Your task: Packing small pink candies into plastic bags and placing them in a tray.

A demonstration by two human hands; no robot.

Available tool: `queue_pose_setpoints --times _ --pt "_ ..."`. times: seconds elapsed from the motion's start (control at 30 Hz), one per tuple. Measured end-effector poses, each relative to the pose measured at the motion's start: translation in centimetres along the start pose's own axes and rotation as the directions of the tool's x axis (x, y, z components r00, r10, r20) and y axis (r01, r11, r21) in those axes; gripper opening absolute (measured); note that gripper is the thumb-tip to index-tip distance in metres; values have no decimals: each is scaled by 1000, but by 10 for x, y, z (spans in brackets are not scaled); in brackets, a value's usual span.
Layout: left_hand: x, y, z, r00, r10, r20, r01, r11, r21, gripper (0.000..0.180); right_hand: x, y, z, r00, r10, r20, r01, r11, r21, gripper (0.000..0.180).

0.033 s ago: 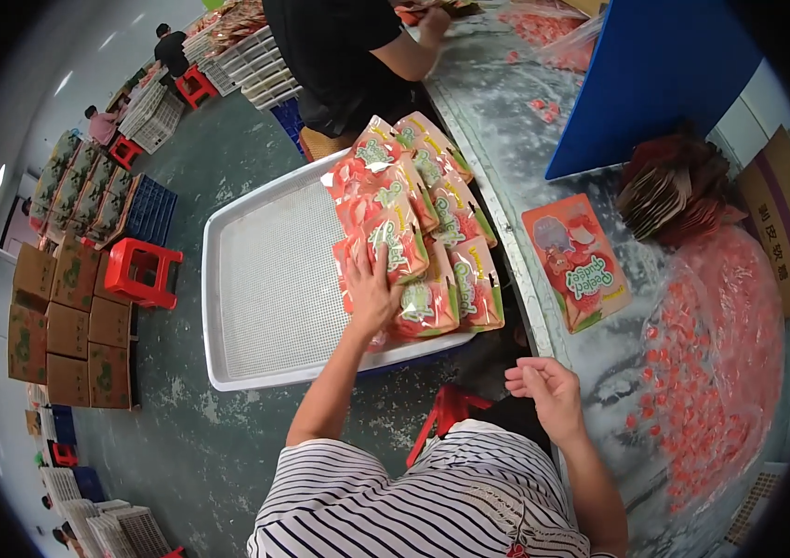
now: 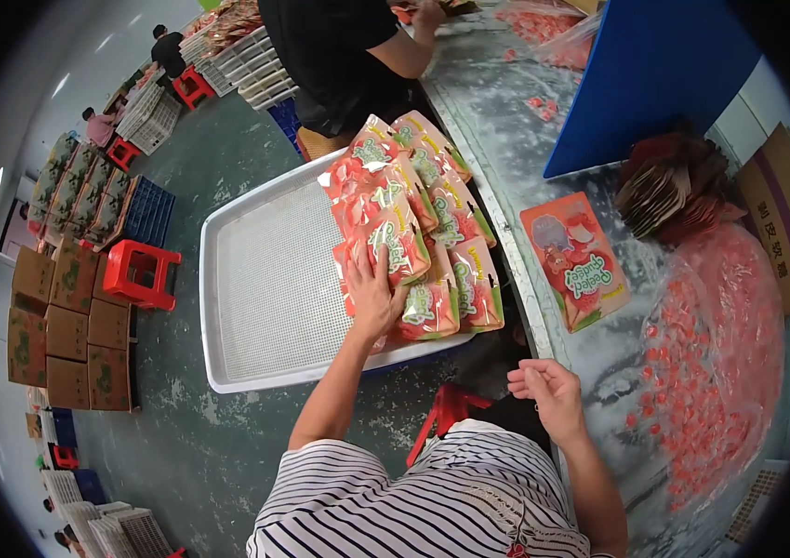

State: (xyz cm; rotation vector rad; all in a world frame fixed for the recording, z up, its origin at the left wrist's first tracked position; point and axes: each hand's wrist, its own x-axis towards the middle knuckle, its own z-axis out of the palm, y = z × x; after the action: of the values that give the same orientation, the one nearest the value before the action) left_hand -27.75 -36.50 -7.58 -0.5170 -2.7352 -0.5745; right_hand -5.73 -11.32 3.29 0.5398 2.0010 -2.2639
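Observation:
My left hand [image 2: 374,296] lies with fingers spread on a glossy red and pink candy pouch [image 2: 397,244], the front one of an overlapping pile. The pile fills the right side of a white perforated tray [image 2: 265,270]. Over the table's near edge hovers my right hand [image 2: 551,395], its fingers loosely curled together and the thumb against them; nothing shows in it. Beyond that hand, a single flat pouch [image 2: 575,260] rests on the table [image 2: 599,372].
Red wrapped candies [image 2: 692,391] spill from a clear plastic bag on the right. A stack of pouches [image 2: 674,191] stands behind, beside a blue panel [image 2: 646,84]. A co-worker in black [image 2: 330,56] sits beyond the tray. Cartons [image 2: 69,325] and a red stool [image 2: 141,272] are left.

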Motion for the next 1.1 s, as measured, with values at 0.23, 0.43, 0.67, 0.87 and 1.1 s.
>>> queue_pose_setpoints --times 0.23,0.43,0.67,0.87,1.1 --pt "-11 39 6 991 -6 135 32 982 -186 77 19 28 -29 944 193 -268 -129 963 239 36" --pt "-3 21 10 990 -22 140 41 991 -128 58 49 26 -69 898 287 -334 -124 893 434 40" --pt "-1 48 0 999 -1 35 5 992 -126 52 78 24 -95 875 318 -365 -99 856 508 35" --pt "15 184 -8 830 540 135 -448 792 -413 54 65 28 -100 875 266 -405 -89 909 407 31" --pt "26 250 61 559 822 112 -785 568 -247 37 25 41 -104 873 220 -434 11 882 470 31"
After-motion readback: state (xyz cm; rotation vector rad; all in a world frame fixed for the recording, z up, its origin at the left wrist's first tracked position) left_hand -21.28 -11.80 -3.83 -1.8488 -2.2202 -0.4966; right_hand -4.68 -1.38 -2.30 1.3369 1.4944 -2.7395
